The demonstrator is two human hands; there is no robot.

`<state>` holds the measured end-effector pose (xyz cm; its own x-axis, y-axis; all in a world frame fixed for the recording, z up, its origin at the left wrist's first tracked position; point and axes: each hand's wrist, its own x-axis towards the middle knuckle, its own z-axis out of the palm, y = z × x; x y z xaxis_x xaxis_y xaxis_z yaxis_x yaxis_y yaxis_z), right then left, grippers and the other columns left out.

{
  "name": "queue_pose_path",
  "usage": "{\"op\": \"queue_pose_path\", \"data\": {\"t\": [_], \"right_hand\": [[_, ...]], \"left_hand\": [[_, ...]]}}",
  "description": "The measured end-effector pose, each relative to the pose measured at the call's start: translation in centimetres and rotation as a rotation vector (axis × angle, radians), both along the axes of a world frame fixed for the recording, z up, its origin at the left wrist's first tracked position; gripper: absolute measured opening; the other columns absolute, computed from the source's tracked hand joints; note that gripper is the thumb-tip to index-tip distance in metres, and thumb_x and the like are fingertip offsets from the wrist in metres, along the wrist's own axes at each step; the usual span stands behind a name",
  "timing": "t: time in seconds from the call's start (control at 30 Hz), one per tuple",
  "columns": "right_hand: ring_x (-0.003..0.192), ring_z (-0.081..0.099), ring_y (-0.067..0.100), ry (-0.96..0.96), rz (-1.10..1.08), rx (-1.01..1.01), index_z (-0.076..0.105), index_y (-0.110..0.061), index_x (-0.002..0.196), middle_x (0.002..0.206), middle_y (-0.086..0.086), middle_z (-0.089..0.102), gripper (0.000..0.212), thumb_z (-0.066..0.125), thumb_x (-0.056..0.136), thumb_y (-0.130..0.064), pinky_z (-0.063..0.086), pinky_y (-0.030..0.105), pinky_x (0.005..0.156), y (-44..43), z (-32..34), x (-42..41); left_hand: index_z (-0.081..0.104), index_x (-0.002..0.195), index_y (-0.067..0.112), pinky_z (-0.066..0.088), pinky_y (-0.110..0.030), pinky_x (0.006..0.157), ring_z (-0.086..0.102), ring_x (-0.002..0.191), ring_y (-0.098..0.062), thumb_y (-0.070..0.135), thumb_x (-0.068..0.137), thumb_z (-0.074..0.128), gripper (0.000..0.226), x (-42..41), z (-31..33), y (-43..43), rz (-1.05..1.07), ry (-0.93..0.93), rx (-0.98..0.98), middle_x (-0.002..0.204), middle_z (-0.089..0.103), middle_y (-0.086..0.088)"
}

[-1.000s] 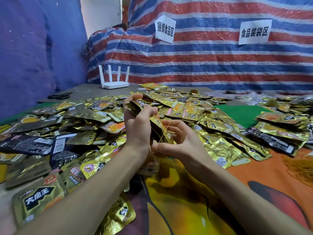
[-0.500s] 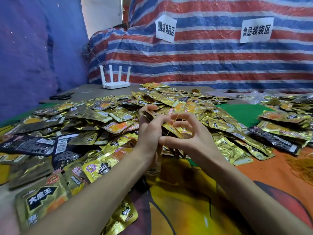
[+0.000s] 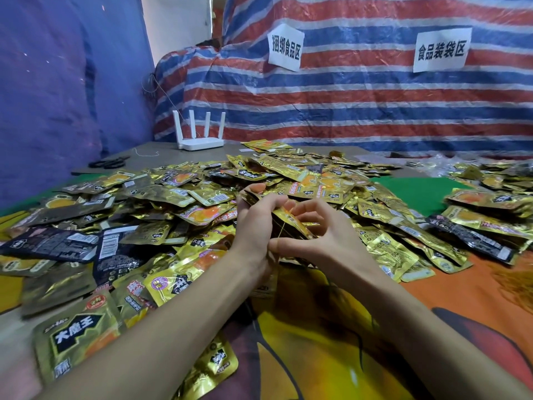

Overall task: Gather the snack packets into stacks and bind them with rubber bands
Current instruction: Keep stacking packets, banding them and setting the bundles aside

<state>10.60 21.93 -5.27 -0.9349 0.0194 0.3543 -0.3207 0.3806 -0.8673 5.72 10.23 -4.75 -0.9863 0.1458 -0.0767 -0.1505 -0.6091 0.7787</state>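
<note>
Banding a stack at frame centre
The left hand clamped the stack; the right hand pinched the rubber band across it. The foil looked light and slippery, so it was probably best gripped mid-stack.

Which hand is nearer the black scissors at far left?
Left. The scissors lie far left of both; the left hand, gripping the packet stack, is between them and the right hand.

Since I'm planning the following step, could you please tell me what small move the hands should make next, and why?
Probably the right hand should draw the rubber band on around the stack and let it close. The left hand grips the stack, and the band lies stretched across it, held taut by the right hand.
</note>
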Motion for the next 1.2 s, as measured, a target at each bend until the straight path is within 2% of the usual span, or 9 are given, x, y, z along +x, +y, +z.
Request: {"op": "queue_pose_path", "data": {"t": [0.2, 0.37, 0.47, 0.63, 0.7, 0.8, 1.0, 1.1, 1.2], "right_hand": [[0.1, 0.063, -0.003, 0.036, -0.043, -0.064, 0.065, -0.032, 0.108, 0.108, -0.018, 0.066, 0.062, 0.085, 0.052, -0.05, 0.052, 0.019, 0.08, -0.8, -0.8, 0.0], [0.098, 0.051, -0.025, 0.008, 0.003, 0.003, 0.061, -0.038, 0.109, 0.112, -0.025, 0.06, 0.066, 0.084, 0.05, -0.053, 0.04, -0.002, 0.071, -0.5, -0.7, -0.1], [0.104, 0.059, -0.014, -0.011, 0.035, -0.078, 0.062, -0.037, 0.11, 0.118, -0.017, 0.064, 0.067, 0.086, 0.049, -0.05, 0.052, 0.013, 0.085, -0.7, -1.0, -0.2], [0.107, 0.056, -0.02, 0.096, 0.057, -0.216, 0.064, -0.031, 0.123, 0.122, -0.02, 0.065, 0.088, 0.086, 0.042, -0.054, 0.048, 0.007, 0.08, -1.6, -1.6, -0.1], [0.106, 0.061, -0.013, 0.117, 0.059, -0.266, 0.065, -0.029, 0.12, 0.117, -0.018, 0.068, 0.085, 0.085, 0.042, -0.053, 0.049, 0.008, 0.077, -1.6, -1.7, -0.1], [0.107, 0.062, -0.01, 0.134, 0.056, -0.244, 0.064, -0.03, 0.119, 0.117, -0.016, 0.068, 0.081, 0.084, 0.044, -0.054, 0.049, 0.008, 0.079, -1.6, -1.8, 0.1], [0.105, 0.059, -0.01, 0.207, -0.034, -0.109, 0.059, -0.031, 0.115, 0.11, -0.024, 0.063, 0.068, 0.079, 0.058, -0.061, 0.045, 0.006, 0.083, -2.1, -1.6, 0.3], [0.102, 0.063, -0.007, 0.135, 0.045, -0.155, 0.062, -0.031, 0.116, 0.108, -0.026, 0.065, 0.064, 0.082, 0.06, -0.055, 0.049, 0.009, 0.078, -1.5, -1.4, 0.1], [0.103, 0.064, -0.004, 0.088, 0.095, -0.213, 0.065, -0.027, 0.115, 0.116, -0.014, 0.067, 0.067, 0.072, 0.057, -0.061, 0.052, 0.014, 0.074, -1.0, -1.3, -0.3]], "left_hand": [[0.054, 0.136, 0.011, 0.06, -0.04, 0.064, 0.072, 0.082, -0.029, 0.013, 0.089, 0.064, 0.049, -0.1, 0.4, -0.2, 0.008, -0.032, 0.019, 0.104, 0.072, -0.012], [0.061, 0.129, 0.004, 0.06, -0.039, 0.066, 0.074, 0.092, -0.03, 0.019, 0.088, 0.067, 0.045, 0.0, 0.1, -0.5, -0.004, -0.023, -0.044, 0.109, 0.075, -0.011], [0.057, 0.136, 0.013, 0.059, -0.041, 0.068, 0.073, 0.093, -0.031, 0.019, 0.088, 0.066, 0.05, 0.1, 0.3, -0.6, -0.016, -0.018, 0.011, 0.108, 0.074, -0.01], [0.073, 0.082, 0.025, 0.06, -0.043, 0.069, 0.071, 0.073, -0.028, 0.014, 0.088, 0.065, 0.015, -0.1, 0.4, -0.7, -0.032, 0.047, 0.115, 0.09, 0.071, -0.01], [0.074, 0.094, 0.022, 0.06, -0.042, 0.07, 0.071, 0.077, -0.028, 0.015, 0.089, 0.064, 0.013, 0.2, 0.6, -0.7, -0.026, 0.059, 0.141, 0.094, 0.071, -0.01], [0.052, 0.141, 0.013, 0.06, -0.044, 0.078, 0.071, 0.093, -0.029, 0.02, 0.093, 0.063, 0.05, 0.5, 1.0, -0.7, -0.002, 0.057, 0.112, 0.107, 0.072, -0.01], [0.056, 0.106, 0.008, 0.057, -0.046, 0.084, 0.071, 0.091, -0.031, 0.033, 0.097, 0.06, 0.027, 0.2, 0.8, -0.8, -0.059, 0.049, 0.079, 0.103, 0.075, -0.013], [0.06, 0.106, 0.006, 0.058, -0.05, 0.089, 0.072, 0.087, -0.033, 0.038, 0.096, 0.062, 0.033, 0.0, 0.7, -0.9, -0.046, 0.052, 0.014, 0.096, 0.076, -0.014], [0.057, 0.124, 0.006, 0.06, -0.043, 0.069, 0.072, 0.078, -0.03, 0.036, 0.093, 0.067, 0.044, 0.0, 0.6, -0.9, 0.011, 0.075, 0.0, 0.095, 0.073, -0.015]]}}
